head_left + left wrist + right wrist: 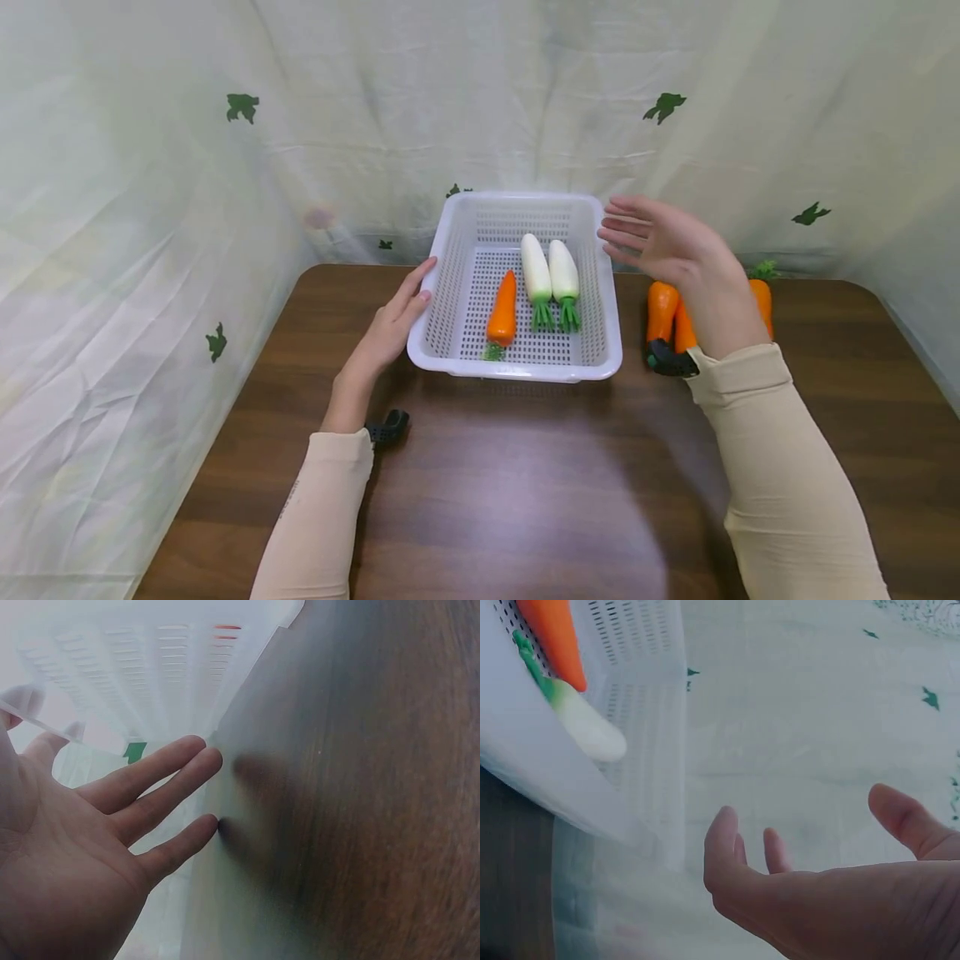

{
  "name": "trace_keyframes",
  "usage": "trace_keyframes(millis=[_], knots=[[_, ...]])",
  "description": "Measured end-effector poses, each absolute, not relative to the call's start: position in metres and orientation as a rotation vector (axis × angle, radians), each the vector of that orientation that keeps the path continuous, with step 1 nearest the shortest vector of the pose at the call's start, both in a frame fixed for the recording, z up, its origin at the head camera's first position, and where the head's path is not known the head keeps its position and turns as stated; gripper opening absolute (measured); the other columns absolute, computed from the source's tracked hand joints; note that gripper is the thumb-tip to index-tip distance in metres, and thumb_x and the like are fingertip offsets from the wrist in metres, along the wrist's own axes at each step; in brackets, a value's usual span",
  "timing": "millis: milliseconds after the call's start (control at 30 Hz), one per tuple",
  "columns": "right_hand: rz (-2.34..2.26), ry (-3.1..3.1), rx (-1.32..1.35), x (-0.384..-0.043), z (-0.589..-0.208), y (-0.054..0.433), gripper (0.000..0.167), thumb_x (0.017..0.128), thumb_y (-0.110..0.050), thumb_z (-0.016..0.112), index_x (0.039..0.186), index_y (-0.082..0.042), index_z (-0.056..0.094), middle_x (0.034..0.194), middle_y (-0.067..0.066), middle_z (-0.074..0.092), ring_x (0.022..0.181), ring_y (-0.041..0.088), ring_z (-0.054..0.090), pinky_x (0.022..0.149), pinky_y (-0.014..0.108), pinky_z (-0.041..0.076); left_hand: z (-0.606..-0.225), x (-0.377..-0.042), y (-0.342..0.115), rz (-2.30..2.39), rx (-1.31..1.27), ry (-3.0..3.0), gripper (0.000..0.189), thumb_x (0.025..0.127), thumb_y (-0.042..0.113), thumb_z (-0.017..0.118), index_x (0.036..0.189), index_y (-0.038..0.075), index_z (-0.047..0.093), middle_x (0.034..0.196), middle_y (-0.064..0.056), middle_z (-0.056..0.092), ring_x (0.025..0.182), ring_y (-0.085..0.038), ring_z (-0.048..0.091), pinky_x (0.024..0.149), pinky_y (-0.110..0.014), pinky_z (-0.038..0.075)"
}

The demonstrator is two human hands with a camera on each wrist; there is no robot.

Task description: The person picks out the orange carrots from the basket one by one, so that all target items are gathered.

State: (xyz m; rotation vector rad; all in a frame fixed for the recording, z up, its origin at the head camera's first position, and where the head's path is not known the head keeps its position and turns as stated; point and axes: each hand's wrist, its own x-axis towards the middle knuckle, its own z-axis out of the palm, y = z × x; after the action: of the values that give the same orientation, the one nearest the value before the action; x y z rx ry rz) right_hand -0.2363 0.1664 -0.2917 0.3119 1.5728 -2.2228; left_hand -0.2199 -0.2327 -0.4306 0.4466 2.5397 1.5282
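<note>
A white plastic basket (513,371) stands in the middle of the table, with an orange carrot (503,310) and two white radishes (536,265) with green tops inside. My left hand (390,323) is at the basket's left rim. In the left wrist view its thumb and one finger reach the rim, seen through the translucent plastic, while the other fingers (161,851) extend straight below, outside the wall. Beside the basket's upper right rim is my right hand (660,242), fingers loosely extended. The right wrist view shows nothing between its fingers and thumb.
More carrots (662,310) lie on the wooden table (480,475) at the right, partly hidden behind my right forearm. A pale curtain (480,100) with green leaf shapes hangs behind the table and along its left side. Each wrist wears a black device (388,428).
</note>
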Motion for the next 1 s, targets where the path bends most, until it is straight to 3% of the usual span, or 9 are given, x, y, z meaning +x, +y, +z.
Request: trace_keyframes(millis=[200,433,633,800,1000], knots=[[-2.129,1.568,0.428,-0.258,-0.297,0.147,0.037,0.104,-0.034,0.066,0.135,-0.018,0.053,0.16,0.003,0.039,0.147,0.022,0.041,0.125,0.035,0.033,-0.43,-0.22,-0.235,1.526,0.443,2.547,0.057,0.114,0.039,0.041,0.166,0.049,0.019,0.155,-0.017,0.049,0.112,-0.041,0.066,0.094,-0.051,0.052],[-2.003,1.667,0.417,-0.265,-0.306,0.119,0.065,0.105,-0.034,0.064,0.158,-0.011,0.033,0.158,0.008,0.038,0.15,0.027,0.038,0.125,0.041,0.035,-0.432,-0.22,-0.233,1.534,0.452,2.529,0.056,0.113,0.043,0.04,0.165,0.053,0.019,0.154,-0.016,0.05,0.112,-0.04,0.067,0.092,-0.048,0.053],[-1.805,1.678,0.357,-0.269,-0.317,0.092,0.076,0.104,-0.044,0.063,0.16,-0.004,0.029,0.166,0.018,0.032,0.154,0.034,0.033,0.125,0.051,0.035,-0.431,-0.22,-0.233,1.534,0.439,2.517,0.059,0.114,0.039,0.04,0.167,0.048,0.017,0.157,-0.018,0.047,0.115,-0.042,0.066,0.096,-0.052,0.052],[-1.701,1.676,0.357,-0.27,-0.325,0.08,0.084,0.103,-0.05,0.063,0.161,-0.002,0.026,0.166,0.022,0.031,0.153,0.039,0.036,0.121,0.059,0.037,-0.431,-0.22,-0.233,1.514,0.445,2.537,0.057,0.114,0.043,0.041,0.165,0.052,0.019,0.153,-0.017,0.05,0.112,-0.04,0.067,0.095,-0.05,0.051],[-1.665,1.59,0.342,-0.27,-0.33,0.07,0.091,0.105,-0.059,0.051,0.166,-0.001,0.017,0.17,0.024,0.025,0.155,0.042,0.033,0.12,0.064,0.035,-0.435,-0.222,-0.233,1.512,0.454,2.557,0.056,0.114,0.044,0.041,0.165,0.053,0.02,0.15,-0.018,0.052,0.11,-0.04,0.067,0.094,-0.051,0.05]])
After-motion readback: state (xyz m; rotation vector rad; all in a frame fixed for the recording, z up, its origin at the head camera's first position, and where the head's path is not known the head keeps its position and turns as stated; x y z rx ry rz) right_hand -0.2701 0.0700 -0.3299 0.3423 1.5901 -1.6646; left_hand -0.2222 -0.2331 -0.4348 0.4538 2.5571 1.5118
